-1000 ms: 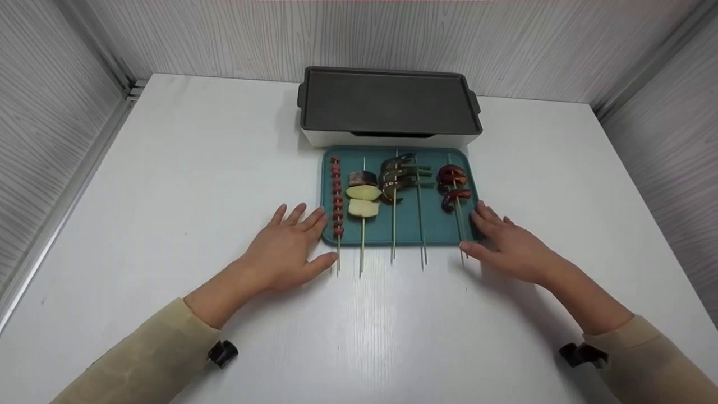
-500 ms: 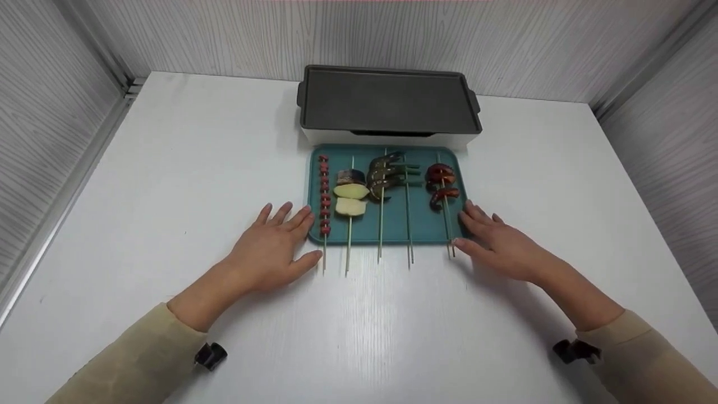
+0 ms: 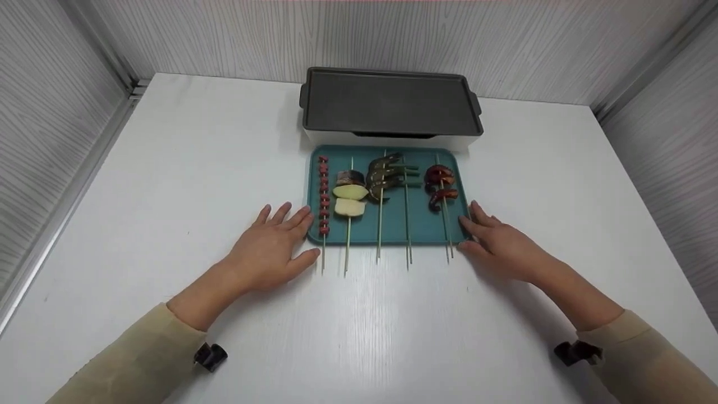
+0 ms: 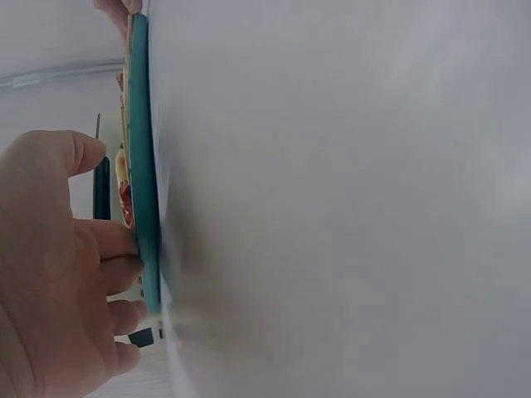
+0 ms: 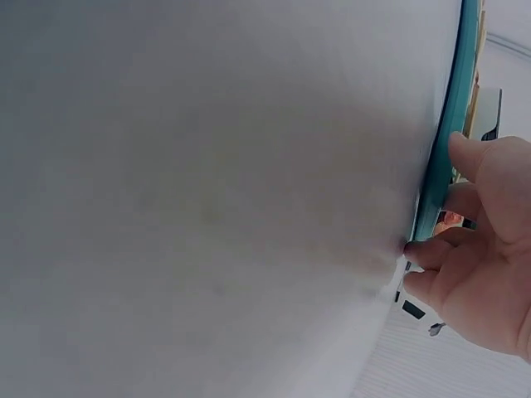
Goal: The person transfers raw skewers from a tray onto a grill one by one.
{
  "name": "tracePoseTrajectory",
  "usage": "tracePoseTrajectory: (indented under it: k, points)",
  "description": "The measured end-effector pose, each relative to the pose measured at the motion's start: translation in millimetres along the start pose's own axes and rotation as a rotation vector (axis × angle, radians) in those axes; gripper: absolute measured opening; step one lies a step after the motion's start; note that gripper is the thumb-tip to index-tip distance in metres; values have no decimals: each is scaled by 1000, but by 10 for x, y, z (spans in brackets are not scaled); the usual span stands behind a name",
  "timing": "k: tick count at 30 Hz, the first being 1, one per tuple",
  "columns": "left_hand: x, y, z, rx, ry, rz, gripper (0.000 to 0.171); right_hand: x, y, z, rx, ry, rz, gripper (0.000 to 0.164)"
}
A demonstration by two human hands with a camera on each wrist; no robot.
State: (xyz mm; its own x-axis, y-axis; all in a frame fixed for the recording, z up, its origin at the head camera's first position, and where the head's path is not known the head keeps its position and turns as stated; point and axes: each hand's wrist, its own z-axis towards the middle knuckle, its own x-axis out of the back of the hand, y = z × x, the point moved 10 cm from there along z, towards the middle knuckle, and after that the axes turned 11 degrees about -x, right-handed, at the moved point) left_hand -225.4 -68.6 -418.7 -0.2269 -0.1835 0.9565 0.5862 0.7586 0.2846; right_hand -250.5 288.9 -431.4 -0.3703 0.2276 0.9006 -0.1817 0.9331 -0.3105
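A teal tray (image 3: pixel 426 225) lies in front of the grill, with several skewers side by side and their sticks poking past its front edge. From left to right are small red pieces (image 3: pixel 324 193), pale and brown chunks (image 3: pixel 350 192), shrimp (image 3: pixel 383 173), green stalks (image 3: pixel 414 184) and dark red curled tentacle-like pieces (image 3: pixel 442 193). My left hand (image 3: pixel 268 251) touches the tray's left front corner, fingers spread. At the right front corner, my right hand (image 3: pixel 505 249) has its fingertips against the side rim and its thumb at the front rim. Both wrist views show fingertips along the rim.
Directly behind the tray stands a grill (image 3: pixel 392 104) with a dark flat plate and a white base. The white table (image 3: pixel 359 336) carries everything. Wood-grain panels (image 3: pixel 235 39) rise behind it and at both sides.
The tray and its skewers slid a little left, with both hands moving along. Over the last half second the tray barely moved, while the right hand's fingers shifted slightly at its corner.
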Motion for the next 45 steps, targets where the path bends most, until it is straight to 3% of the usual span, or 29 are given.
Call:
tracePoseTrajectory:
  k: [4,9,11,17,22,28,39,45]
  points:
    - [80,16,-25,35,97,-126,73,0,7,14,2,14,-5,66]
    - [247,9,-154,150,267,-439,63,2,2,15,11,20,6,66]
    - [262,-16,-212,217,298,-597,60,0,1,19,16,19,9,67]
    - [88,-94,-316,460,303,-1107,53,-2,-3,24,23,7,25,67]
    - [-152,-86,-348,601,236,-1342,43,-14,6,29,10,-6,27,67]
    - [-351,-4,-329,639,149,-1434,41,-12,8,24,4,1,33,66]
    - [-482,106,-215,631,104,-1528,36,7,-3,24,5,15,43,66]
    - [-512,135,-160,602,120,-1568,40,-8,9,28,8,13,42,66]
